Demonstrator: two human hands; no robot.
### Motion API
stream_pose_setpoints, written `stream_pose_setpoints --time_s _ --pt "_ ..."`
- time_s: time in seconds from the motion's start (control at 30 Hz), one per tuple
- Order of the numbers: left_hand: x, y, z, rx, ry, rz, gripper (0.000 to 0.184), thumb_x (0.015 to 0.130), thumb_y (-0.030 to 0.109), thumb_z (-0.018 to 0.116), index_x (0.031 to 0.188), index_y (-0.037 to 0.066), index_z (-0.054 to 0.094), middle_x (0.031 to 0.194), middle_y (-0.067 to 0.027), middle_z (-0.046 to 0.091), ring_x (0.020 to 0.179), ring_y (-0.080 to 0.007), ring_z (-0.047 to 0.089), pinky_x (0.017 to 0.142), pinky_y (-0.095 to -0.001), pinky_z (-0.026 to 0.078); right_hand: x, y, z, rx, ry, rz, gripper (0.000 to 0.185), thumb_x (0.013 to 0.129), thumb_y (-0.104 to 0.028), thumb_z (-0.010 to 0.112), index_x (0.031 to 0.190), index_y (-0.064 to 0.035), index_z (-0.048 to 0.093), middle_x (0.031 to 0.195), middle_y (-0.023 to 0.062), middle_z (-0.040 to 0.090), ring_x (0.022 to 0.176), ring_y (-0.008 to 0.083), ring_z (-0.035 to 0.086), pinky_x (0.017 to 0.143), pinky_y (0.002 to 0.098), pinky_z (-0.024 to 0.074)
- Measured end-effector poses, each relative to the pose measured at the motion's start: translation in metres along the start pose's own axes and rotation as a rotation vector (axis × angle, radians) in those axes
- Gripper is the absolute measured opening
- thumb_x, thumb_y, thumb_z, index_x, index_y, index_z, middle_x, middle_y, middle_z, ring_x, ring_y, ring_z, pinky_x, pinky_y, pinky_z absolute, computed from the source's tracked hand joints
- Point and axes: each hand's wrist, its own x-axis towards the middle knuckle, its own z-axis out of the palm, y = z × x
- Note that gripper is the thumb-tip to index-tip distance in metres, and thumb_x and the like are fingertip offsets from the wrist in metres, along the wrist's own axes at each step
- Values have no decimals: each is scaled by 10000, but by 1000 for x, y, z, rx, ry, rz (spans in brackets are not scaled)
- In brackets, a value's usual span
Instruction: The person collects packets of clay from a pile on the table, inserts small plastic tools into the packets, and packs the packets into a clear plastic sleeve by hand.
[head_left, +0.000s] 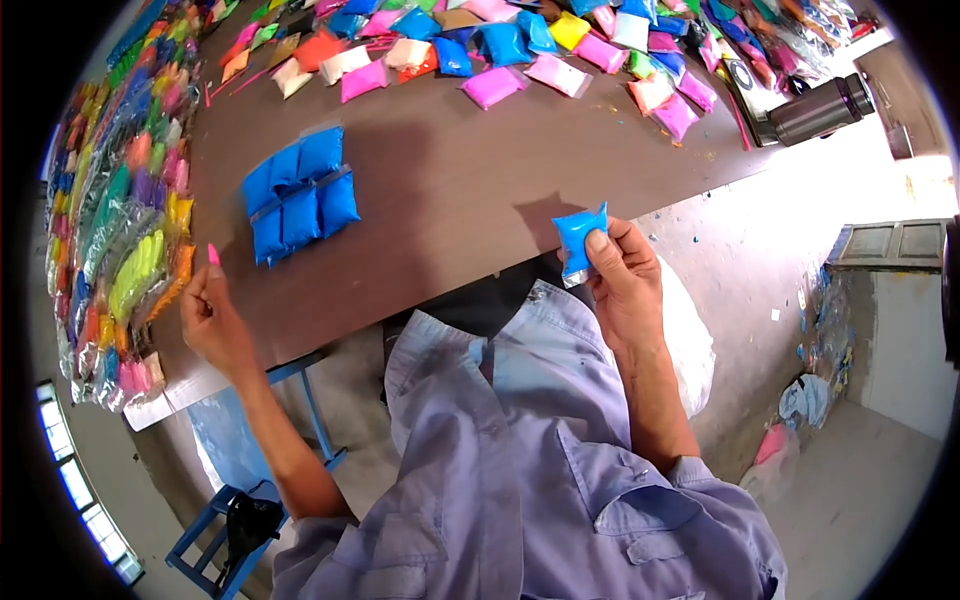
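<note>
Between the thumb and fingers of my right hand [625, 272] is a small blue packet [577, 238] with a silvery lower edge, held above the table's front edge. My left hand [212, 312] is raised over the table's left part, pinching a small pink piece [213, 254] that sticks up from the fingertips. Several blue packets [301, 196] lie together in two rows on the brown table [440, 200], to the right of and beyond my left hand.
Many coloured packets [494, 87] are spread along the table's far side. Clear bags of coloured packets [136, 270] line the left edge. A dark metal flask [820, 112] lies at the far right. A blue stool [205, 535] stands at the lower left.
</note>
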Motion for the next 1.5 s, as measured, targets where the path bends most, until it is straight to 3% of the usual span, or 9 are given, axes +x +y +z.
stream_pose_setpoints --time_s 0.27,0.4,0.5,0.83,0.93,1.0,1.1,1.17,1.5 --pt "24 -99 -14 325 -37 71 238 1020 199 731 1120 -15 757 921 -84 751 832 -131 682 755 -294 543 11 1 16 -158 -148 -77 281 1021 -66 722 1280 28 668 1083 33 731 962 92 668 897 270 556" --pt "22 -92 -10 390 -25 191 218 1021 189 715 1122 1 759 907 -119 761 801 -173 705 735 -325 555 15 -1 33 -105 -128 -41 338 1017 -54 721 1336 29 647 1081 31 728 977 90 666 898 264 550" --pt "17 -88 -12 354 -83 68 194 1018 181 706 1117 26 766 904 -138 760 794 -198 717 727 -350 560 24 3 33 -161 -153 47 359 1003 -25 727 1350 25 652 1082 20 721 994 83 656 890 265 547" --pt "15 -66 -6 464 -69 121 192 1014 158 678 1126 21 751 944 -162 739 803 -274 721 735 -388 560 43 2 52 -421 -223 -102 302 973 -10 772 1261 42 697 1042 -4 694 882 49 611 747 209 513" --pt "15 -69 -6 477 -63 133 186 1011 159 683 1116 21 751 946 -162 735 805 -283 718 737 -389 558 52 4 66 -554 -240 -243 257 952 2 781 1204 9 734 1039 3 693 879 73 609 731 229 495" --pt "15 -67 -6 483 -59 135 187 1010 163 685 1113 22 751 948 -164 734 810 -286 718 740 -389 558 61 4 74 -880 -263 -700 269 874 35 808 1133 -26 766 999 46 686 863 165 624 736 288 500" --pt "13 -60 -4 505 -52 98 202 1006 163 696 1098 -6 757 929 -148 741 791 -235 698 740 -371 553 63 -2 75 -1205 -237 -836 334 772 66 819 1086 -38 775 976 107 673 864 277 617 772 354 516" --pt "13 -60 -4 503 -67 79 181 1012 161 680 1122 34 750 968 -174 730 831 -304 720 747 -392 557 60 -1 75 -1217 -227 -855 335 756 67 815 1073 -34 771 992 119 678 860 295 616 778 377 524" --pt "15 -57 -4 516 -78 159 156 1023 151 657 1106 44 735 1025 -172 713 915 -372 685 777 -441 542 64 29 109 -1054 -269 -974 294 711 94 771 969 -47 751 1008 118 649 864 307 614 759 392 526"
